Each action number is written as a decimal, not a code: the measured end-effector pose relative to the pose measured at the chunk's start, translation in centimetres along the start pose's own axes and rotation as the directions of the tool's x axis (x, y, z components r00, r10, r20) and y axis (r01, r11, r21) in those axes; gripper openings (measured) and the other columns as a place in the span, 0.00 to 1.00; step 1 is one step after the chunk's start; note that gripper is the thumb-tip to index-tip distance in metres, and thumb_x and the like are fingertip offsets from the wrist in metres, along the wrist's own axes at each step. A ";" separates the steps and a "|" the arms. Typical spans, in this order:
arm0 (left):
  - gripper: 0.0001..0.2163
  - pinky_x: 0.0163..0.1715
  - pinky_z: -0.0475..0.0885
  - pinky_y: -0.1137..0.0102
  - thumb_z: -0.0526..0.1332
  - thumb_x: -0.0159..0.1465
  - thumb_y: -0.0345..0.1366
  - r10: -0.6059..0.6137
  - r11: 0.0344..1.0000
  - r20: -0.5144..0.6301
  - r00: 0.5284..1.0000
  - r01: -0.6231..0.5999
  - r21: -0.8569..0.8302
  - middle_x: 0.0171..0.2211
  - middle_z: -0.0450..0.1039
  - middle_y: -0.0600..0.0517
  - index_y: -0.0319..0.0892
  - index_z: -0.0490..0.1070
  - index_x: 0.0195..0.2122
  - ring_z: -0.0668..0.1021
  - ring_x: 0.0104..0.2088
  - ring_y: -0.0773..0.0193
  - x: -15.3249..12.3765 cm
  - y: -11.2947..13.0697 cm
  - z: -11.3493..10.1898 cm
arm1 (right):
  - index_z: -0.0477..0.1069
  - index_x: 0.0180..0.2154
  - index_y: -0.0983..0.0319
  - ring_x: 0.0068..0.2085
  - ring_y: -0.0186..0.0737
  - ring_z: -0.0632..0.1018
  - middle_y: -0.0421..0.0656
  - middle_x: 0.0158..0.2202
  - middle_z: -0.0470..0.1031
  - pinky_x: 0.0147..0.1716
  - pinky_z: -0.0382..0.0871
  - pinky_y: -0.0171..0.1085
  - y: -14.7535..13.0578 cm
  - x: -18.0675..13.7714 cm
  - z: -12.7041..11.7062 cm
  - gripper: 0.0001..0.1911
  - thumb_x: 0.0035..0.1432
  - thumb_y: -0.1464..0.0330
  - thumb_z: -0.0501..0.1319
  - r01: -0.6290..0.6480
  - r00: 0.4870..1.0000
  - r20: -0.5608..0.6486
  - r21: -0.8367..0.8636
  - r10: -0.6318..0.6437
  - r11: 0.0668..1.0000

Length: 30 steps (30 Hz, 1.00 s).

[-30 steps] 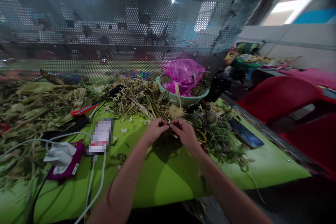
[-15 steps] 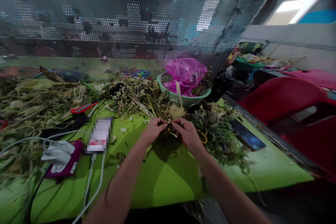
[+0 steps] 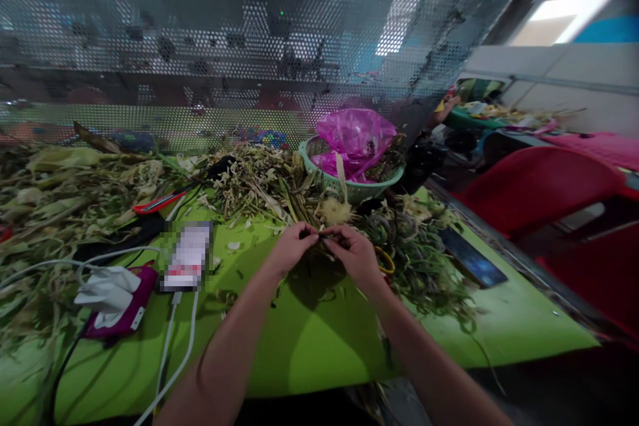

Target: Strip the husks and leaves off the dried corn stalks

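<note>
Green worktop (image 3: 299, 353) lies beneath the small dark piece (image 3: 321, 236), which the left hand (image 3: 294, 247) and right hand (image 3: 352, 251) hold in pinching grip, apparently a fine fingertip step, whose next move calls for steadiness.

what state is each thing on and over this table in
Left hand: fingertips pinched on tiny dark piece
Right hand: fingertips pinched there too
Left phone: screen lit, cable attached
Right phone: screen dark
Basket: upright, holding pink bag
Pink bag: crumpled
Power block: white plugs inserted
Orange cutter: laid down, blade unclear
</note>
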State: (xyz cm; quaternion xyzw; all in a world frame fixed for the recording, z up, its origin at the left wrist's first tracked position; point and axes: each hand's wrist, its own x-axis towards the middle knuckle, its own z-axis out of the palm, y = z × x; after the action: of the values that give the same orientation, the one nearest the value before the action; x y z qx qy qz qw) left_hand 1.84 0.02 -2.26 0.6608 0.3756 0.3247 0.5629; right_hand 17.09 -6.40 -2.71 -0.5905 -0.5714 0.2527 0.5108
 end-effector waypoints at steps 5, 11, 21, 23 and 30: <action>0.03 0.33 0.65 0.74 0.60 0.57 0.31 0.002 1.000 0.014 1.000 -0.002 -0.002 0.27 0.69 0.54 0.38 0.69 0.31 0.70 0.31 0.68 0.0 0.1 0.1 | 0.74 0.33 0.61 0.28 0.38 0.71 0.42 0.28 0.74 0.27 0.64 0.35 0.0 0.0 0.0 0.08 0.53 0.64 0.62 -0.012 0.999 -0.030 -0.022 0.011 1.000; 0.03 0.34 0.64 0.73 0.60 0.57 0.32 0.002 1.000 0.026 1.000 -0.002 -0.008 0.27 0.69 0.54 0.38 0.69 0.31 0.70 0.31 0.67 0.0 0.1 0.1 | 0.73 0.34 0.61 0.26 0.36 0.70 0.40 0.27 0.73 0.26 0.64 0.35 -0.5 0.0 -0.1 0.08 0.52 0.64 0.62 -0.036 0.999 0.001 0.025 0.036 0.999; 0.03 0.36 0.64 0.73 0.60 0.56 0.31 0.007 1.000 0.046 0.999 -0.007 0.019 0.28 0.70 0.54 0.38 0.70 0.32 0.70 0.32 0.68 0.1 0.0 0.1 | 0.73 0.35 0.60 0.27 0.38 0.72 0.42 0.29 0.74 0.27 0.66 0.36 0.3 0.0 0.2 0.07 0.52 0.64 0.62 -0.044 0.999 -0.027 -0.019 0.043 0.999; 0.03 0.36 0.64 0.73 0.60 0.56 0.31 -0.003 1.000 0.046 0.999 0.003 0.010 0.28 0.70 0.54 0.38 0.69 0.31 0.70 0.31 0.68 0.2 0.0 0.2 | 0.73 0.34 0.60 0.26 0.37 0.71 0.41 0.29 0.73 0.26 0.65 0.35 0.0 0.0 0.2 0.08 0.52 0.64 0.63 -0.060 0.998 -0.019 0.019 0.061 0.998; 0.03 0.34 0.63 0.73 0.59 0.57 0.32 -0.017 1.000 0.041 0.999 0.017 -0.012 0.27 0.68 0.54 0.38 0.68 0.31 0.69 0.30 0.68 0.2 -0.1 0.2 | 0.72 0.33 0.61 0.24 0.33 0.68 0.38 0.27 0.70 0.24 0.63 0.33 -0.8 0.0 0.2 0.10 0.49 0.63 0.65 -0.124 0.992 0.008 0.160 0.125 0.979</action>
State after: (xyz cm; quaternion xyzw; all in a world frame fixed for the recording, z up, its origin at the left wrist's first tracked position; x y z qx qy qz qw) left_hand 2.10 0.06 -2.37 0.6606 0.3676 0.3087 0.5772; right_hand 16.62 -6.44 -2.09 -0.5824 -0.5105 0.3286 0.5406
